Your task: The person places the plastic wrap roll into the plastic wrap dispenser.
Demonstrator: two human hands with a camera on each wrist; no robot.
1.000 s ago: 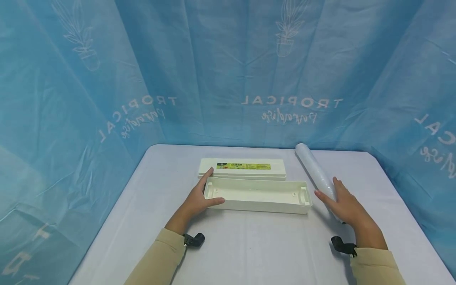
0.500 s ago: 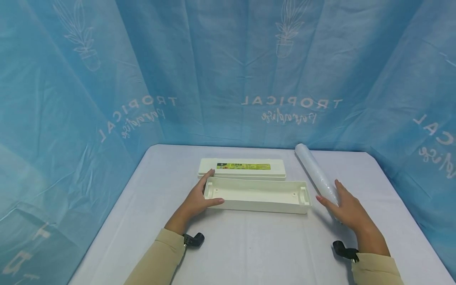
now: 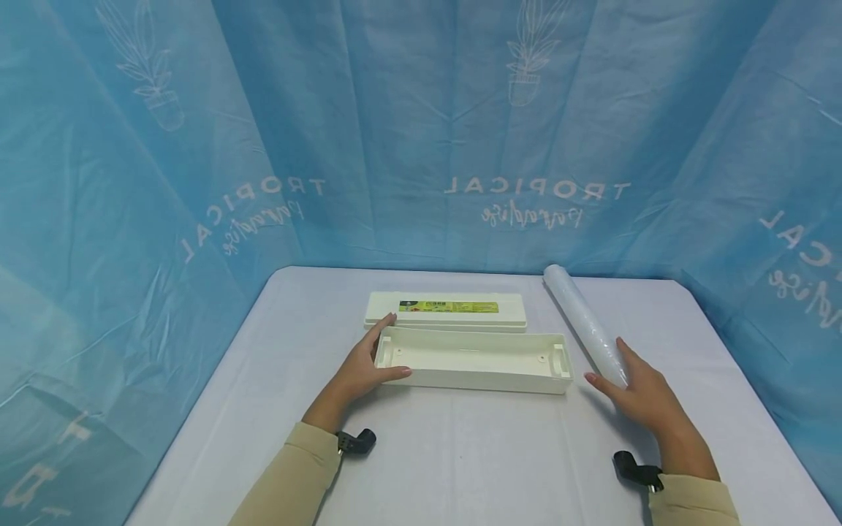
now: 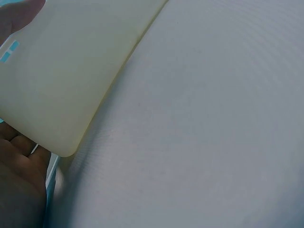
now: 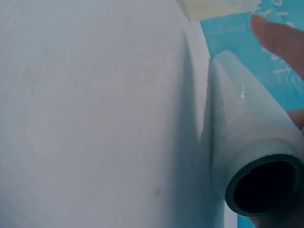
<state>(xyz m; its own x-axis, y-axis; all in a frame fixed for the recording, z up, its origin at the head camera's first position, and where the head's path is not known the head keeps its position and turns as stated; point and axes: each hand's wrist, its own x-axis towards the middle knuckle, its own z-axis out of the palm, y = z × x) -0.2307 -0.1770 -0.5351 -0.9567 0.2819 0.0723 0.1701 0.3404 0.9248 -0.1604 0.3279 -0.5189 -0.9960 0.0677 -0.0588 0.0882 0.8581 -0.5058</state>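
A long, open white plastic wrap box [image 3: 480, 381] lies lengthwise on the table. My left hand [image 3: 357, 374] holds its left end, the thumb over the front wall and the other fingers round the back. In the left wrist view, the box's front wall [image 4: 71, 76] fills the upper left. To the right lies a roll of plastic wrap [image 3: 582, 318], slanting away from me. My right hand [image 3: 647, 391] is at its near end with the thumb and fingers spread. The right wrist view shows the roll's hollow dark core [image 5: 266, 187] and my thumb [image 5: 278, 40] apart from the roll.
Just behind the box lies its white lid [image 3: 454, 322] with a yellow-green label. A white cloth [image 3: 460, 460] covers the table. Blue printed curtains [image 3: 408, 131] stand close behind the table and along both sides.
My right hand has shifted slightly toward me along the roll, and its thumb has drawn back a little. The left hand and the box have stayed in place.
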